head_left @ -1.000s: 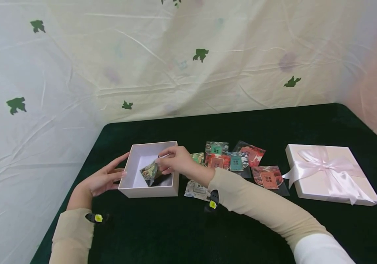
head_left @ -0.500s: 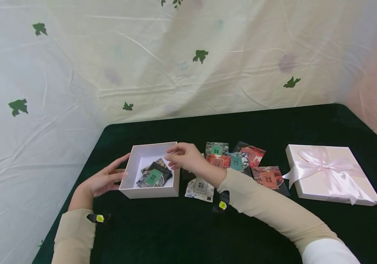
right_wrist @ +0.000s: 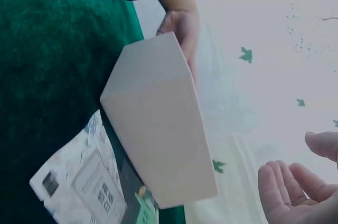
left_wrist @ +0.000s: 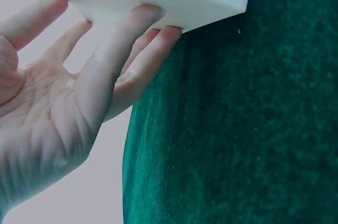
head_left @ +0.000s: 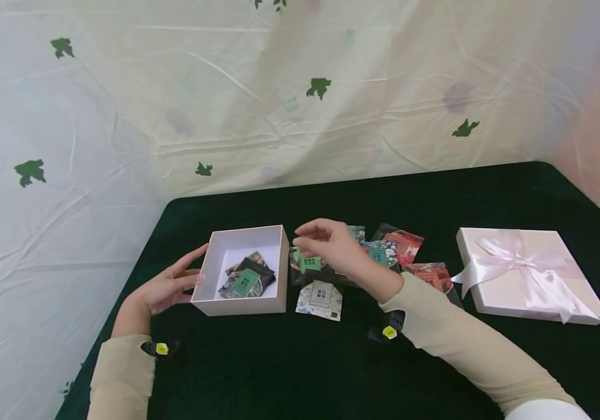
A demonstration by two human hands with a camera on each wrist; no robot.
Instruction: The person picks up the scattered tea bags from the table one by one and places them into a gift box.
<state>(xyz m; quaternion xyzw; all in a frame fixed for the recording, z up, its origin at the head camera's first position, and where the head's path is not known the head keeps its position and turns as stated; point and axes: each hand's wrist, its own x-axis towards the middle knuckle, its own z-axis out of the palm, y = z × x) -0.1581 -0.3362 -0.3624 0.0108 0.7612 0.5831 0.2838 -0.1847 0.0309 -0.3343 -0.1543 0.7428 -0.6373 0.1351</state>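
Observation:
My left hand (head_left: 160, 289) rests its fingertips against the left side of an open pale box (head_left: 244, 307), fingers spread. In the left wrist view those fingers (left_wrist: 97, 71) touch the box's outer wall. Two or more flat printed packets (head_left: 246, 282) lie inside, the top one dark with a green label. My right hand (head_left: 328, 245), holding nothing, hovers right of the box above other packets, fingers loosely bent. Just below it lies a dark packet with a green label (head_left: 309, 262), partly covered by the hand. A white floral packet (head_left: 320, 299) lies nearer to me.
Red-labelled packets (head_left: 404, 245) and a blue-green-labelled packet (head_left: 378, 255) overlap behind the right forearm. Further right sits a pink box lid (head_left: 520, 274) with a satin bow. Everything lies on a dark green cloth (head_left: 279, 367), with a pale curtain (head_left: 258, 116) behind.
My right hand has let go of the dark packet with the green label inside the box, then moved right, out over the loose packets. The left hand has stayed at the box.

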